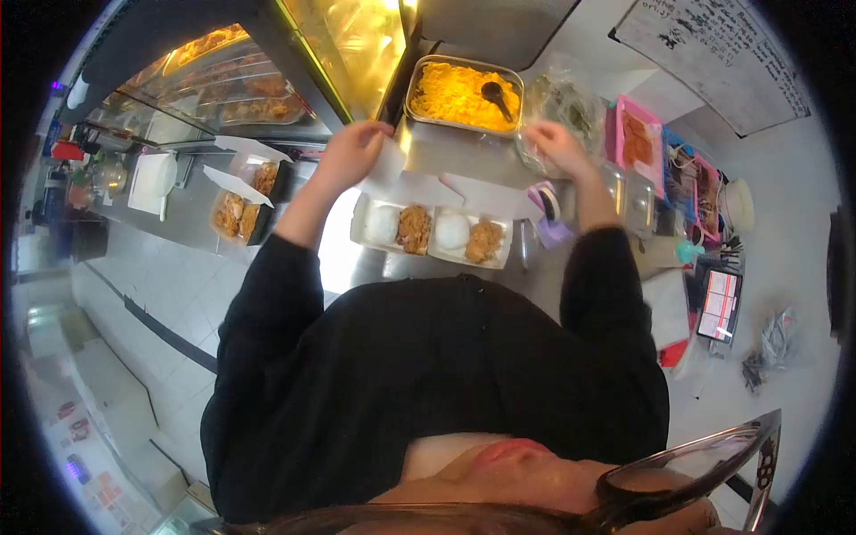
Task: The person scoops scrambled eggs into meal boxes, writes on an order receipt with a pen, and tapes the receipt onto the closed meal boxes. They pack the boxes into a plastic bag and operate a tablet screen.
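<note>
My left hand (351, 157) is up beside the lit glass cabinet, fingers pinched on a thin whitish sheet (386, 166) that looks translucent. On the right, my right hand (558, 150) has curled fingers and overlaps a clear plastic bag (571, 100) with green leaves in it; what it grips is not clear. Between and below the hands stand two open takeaway boxes, a left box (355, 223) and a right box (506, 248). Each holds a white mound of rice (383, 223) beside browned fried chicken (414, 228). Behind them sits a metal tray (419, 114) of yellow scrambled egg with a black spoon (495, 96).
Purple-and-white tape (548, 205) and a metal utensil (524, 242) lie right of the boxes. Open boxes of fried food (236, 217) stand at left under the glass cabinet (259, 89). Pink baskets (639, 147), a phone-like screen (718, 305) and a whiteboard (713, 53) are at right.
</note>
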Demonstrator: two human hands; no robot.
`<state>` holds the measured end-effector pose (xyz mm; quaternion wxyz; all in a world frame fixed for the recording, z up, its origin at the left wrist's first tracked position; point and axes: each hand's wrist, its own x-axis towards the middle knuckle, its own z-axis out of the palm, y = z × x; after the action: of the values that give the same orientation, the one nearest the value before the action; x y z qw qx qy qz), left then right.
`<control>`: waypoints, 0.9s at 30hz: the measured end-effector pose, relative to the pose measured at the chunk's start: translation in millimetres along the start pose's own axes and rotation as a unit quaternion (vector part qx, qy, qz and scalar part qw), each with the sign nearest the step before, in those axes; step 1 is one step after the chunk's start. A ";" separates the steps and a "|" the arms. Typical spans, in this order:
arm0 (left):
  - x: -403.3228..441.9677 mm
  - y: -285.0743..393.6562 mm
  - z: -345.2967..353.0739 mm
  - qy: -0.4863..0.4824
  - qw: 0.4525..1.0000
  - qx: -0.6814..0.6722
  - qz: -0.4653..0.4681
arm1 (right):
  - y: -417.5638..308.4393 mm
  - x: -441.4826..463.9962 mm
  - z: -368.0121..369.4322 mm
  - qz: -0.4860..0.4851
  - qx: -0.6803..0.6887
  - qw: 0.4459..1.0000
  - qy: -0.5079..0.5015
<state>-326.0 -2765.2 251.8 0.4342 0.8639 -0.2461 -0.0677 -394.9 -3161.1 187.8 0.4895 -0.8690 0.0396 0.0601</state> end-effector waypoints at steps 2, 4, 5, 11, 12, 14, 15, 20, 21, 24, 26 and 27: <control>51.2 -14.6 15.0 0.046 0.997 0.063 -0.011 | 25.4 75.4 14.4 -0.002 -0.107 0.991 0.083; 105.4 -56.7 56.2 -0.015 0.995 0.063 -0.077 | 66.6 138.3 34.0 0.016 -0.304 0.945 0.116; 127.8 -68.6 73.4 -0.096 0.972 0.122 -0.175 | 78.2 160.5 41.7 0.026 -0.399 0.907 0.131; 181.3 -188.3 165.3 -0.240 0.923 0.144 -0.262 | 67.6 196.0 72.9 0.181 -0.393 0.888 0.154; 192.1 -217.7 187.4 -0.250 0.930 0.162 -0.214 | 81.5 205.9 76.8 0.179 -0.385 0.885 0.192; 204.5 -235.0 208.5 -0.269 0.936 0.197 -0.113 | 99.0 231.4 78.8 0.214 -0.343 0.900 0.164; 205.9 -230.5 204.1 -0.280 0.928 0.206 -0.131 | 106.5 241.2 78.2 0.233 -0.320 0.906 0.152; 187.9 -167.8 169.9 -0.284 0.903 0.299 -0.123 | 30.4 244.8 93.0 0.155 -0.350 0.915 0.127; 185.6 -160.6 167.3 -0.280 0.896 0.326 -0.107 | 22.7 246.1 106.2 0.150 -0.386 0.905 0.100; 188.1 -190.6 196.8 -0.145 0.934 0.124 -0.303 | 19.1 255.9 148.2 0.098 -0.500 0.860 0.012; 183.8 -194.2 198.3 -0.083 0.904 -0.024 -0.419 | 11.0 250.2 171.0 0.043 -0.566 0.821 -0.062; 183.2 -200.6 199.2 -0.123 0.913 0.020 -0.388 | 8.2 245.0 175.2 0.035 -0.556 0.827 -0.080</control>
<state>-159.0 -2896.0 -9.9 0.3224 0.8848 0.0560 -0.3318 -165.0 -3017.9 55.9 -0.0770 -0.9843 -0.0091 0.1588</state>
